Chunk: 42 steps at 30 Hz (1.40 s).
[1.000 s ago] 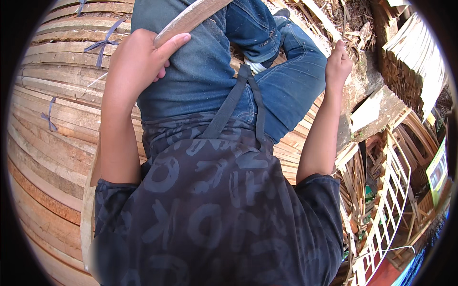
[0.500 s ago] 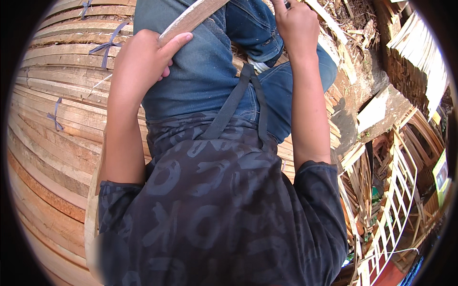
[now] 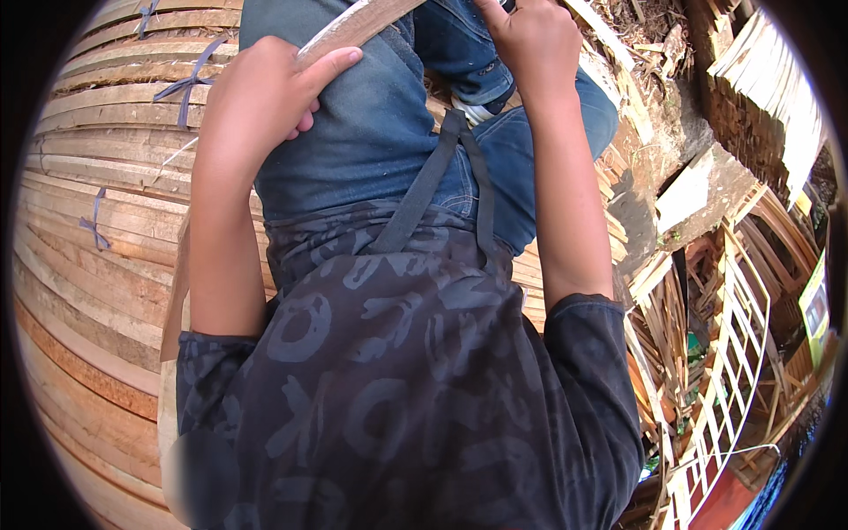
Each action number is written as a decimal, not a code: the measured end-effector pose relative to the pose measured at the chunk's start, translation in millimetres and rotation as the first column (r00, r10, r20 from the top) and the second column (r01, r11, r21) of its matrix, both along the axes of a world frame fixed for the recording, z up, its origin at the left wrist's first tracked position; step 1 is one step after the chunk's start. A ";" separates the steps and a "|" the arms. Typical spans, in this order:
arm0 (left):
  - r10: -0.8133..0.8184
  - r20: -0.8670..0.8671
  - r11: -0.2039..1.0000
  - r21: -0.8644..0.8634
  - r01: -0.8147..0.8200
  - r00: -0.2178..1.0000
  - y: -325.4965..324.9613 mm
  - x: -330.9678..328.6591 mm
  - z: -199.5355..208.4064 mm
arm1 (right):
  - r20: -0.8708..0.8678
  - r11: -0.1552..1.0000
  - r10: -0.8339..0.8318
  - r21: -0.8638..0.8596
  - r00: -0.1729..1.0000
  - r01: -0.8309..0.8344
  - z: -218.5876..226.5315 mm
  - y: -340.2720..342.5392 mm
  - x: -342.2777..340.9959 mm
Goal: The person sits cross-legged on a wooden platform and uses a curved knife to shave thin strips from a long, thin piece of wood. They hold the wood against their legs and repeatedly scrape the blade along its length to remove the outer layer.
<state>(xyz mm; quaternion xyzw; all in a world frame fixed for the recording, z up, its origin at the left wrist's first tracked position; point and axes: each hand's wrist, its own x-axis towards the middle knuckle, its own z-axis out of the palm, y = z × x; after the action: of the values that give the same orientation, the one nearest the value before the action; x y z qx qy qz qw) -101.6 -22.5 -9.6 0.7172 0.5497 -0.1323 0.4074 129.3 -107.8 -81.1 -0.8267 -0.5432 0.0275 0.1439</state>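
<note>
My left hand [image 3: 261, 102] is closed round the lower end of a wooden strip [image 3: 358, 28], its thumb stretched along the strip's side and the other fingers curled beneath. The strip slants up over my jeans-clad thigh [image 3: 349, 132] and runs out of the top of the view. At the top edge, my right hand [image 3: 541, 44] is closed on a dark object, of which only a small piece shows; its kind cannot be made out. The fingertips of that hand are partly cut off by the frame.
Bundled wooden slats [image 3: 97, 212], tied with dark bands [image 3: 190, 84], lie to my left. On the right are a stone block [image 3: 707, 199], a stack of thin pale pieces [image 3: 768, 93], loose offcuts [image 3: 654, 344] and a pale lattice frame [image 3: 729, 371].
Both hands have shifted slightly up and to the left. The wooden strip stays in my left hand at about the same slant.
</note>
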 end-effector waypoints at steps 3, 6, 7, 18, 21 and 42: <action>-0.021 0.013 1.000 0.008 0.021 1.000 1.0 1.1 -2.3 | 0.041 0.999 -0.033 0.027 0.999 0.032 -11.2 3.8 -0.6; -0.039 0.018 0.998 0.046 0.038 0.999 2.3 -0.8 -2.4 | 0.037 0.999 0.006 0.047 0.999 -0.008 -21.5 2.5 3.8; -0.055 0.031 0.997 0.054 0.053 0.998 0.5 -1.3 -3.7 | 0.042 1.000 -0.013 0.023 0.999 0.012 -15.7 0.3 2.0; -0.046 -0.016 0.992 0.117 0.048 0.999 -8.5 -13.9 3.1 | -0.709 0.963 -0.162 0.037 0.687 0.267 -36.9 -82.7 -15.9; -0.155 0.010 0.945 0.294 0.146 0.988 -21.0 -28.3 0.6 | -0.893 0.897 -0.247 -0.064 0.377 0.437 -32.7 -116.9 -28.2; -0.419 0.054 0.901 0.145 0.408 0.906 -4.9 -68.2 1.6 | -0.473 0.920 -0.265 0.136 0.840 0.367 18.5 -96.4 23.9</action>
<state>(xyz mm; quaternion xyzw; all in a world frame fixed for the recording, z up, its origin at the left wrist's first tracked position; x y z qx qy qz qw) -169.8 -27.4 -8.0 0.8475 0.3748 -0.1491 0.3451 153.2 -204.2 -62.6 -0.8555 -0.3507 0.1312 0.3577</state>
